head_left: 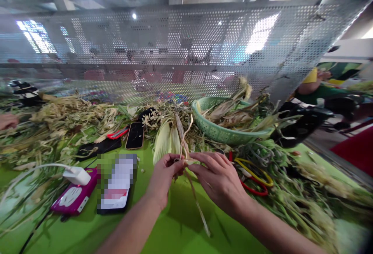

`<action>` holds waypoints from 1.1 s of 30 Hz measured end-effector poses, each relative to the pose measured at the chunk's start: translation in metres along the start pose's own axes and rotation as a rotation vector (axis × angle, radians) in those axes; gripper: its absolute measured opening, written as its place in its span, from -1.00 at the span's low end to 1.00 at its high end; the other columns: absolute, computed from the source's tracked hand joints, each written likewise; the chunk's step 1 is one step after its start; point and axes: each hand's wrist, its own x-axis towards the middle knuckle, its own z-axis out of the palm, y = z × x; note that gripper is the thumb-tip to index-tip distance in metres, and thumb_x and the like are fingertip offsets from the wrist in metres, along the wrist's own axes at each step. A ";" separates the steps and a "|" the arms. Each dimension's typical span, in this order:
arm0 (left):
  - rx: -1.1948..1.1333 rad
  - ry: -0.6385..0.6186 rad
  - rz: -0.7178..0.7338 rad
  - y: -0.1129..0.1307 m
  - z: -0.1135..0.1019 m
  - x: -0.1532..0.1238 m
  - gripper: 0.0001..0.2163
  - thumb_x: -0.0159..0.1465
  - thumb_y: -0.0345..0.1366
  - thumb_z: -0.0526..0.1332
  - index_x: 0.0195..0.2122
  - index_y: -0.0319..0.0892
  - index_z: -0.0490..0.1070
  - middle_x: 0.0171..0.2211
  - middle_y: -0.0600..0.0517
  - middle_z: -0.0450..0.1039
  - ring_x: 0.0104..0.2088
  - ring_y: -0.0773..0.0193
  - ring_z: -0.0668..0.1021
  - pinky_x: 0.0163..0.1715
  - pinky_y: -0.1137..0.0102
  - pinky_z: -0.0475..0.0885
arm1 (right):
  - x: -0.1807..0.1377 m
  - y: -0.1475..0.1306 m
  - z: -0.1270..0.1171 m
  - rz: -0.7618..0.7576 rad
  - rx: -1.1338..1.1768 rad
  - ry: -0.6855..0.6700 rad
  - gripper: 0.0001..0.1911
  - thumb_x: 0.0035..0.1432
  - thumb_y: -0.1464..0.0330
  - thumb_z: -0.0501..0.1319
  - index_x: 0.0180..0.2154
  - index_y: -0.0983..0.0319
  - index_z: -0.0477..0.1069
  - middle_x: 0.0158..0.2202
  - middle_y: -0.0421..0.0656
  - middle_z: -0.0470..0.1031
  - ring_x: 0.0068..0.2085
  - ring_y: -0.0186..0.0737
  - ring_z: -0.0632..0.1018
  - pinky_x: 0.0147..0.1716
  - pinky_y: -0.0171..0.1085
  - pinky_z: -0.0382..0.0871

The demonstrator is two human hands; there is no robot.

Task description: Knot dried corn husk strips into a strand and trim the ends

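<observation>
My left hand pinches a bundle of dry corn husk strips between thumb and fingertips, above the green tabletop. From the other side, the fingertips of my right hand close on the same strips. Two thin ends stick up and cross over each other, while a long narrow strip hangs down toward me. Just behind my hands lie pale green corn husks. How the strips are joined between the fingers is hidden.
A green plastic basket holds dried husks. Scissors with yellow and red handles lie right, among husk scraps. On the left are a phone, a purple power strip, a second phone and a red cutter. A perforated metal screen stands behind.
</observation>
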 end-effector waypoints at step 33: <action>0.055 -0.061 0.034 -0.003 0.007 -0.004 -0.70 -0.13 -0.24 0.46 -0.39 -0.23 0.47 -0.45 0.04 0.48 -0.42 0.36 0.43 -0.38 0.48 0.25 | 0.003 -0.004 0.007 0.271 0.198 0.071 -0.86 0.21 0.31 0.19 -0.39 0.19 0.45 -0.41 -0.17 0.54 -0.34 -0.20 0.48 -0.28 -0.21 0.24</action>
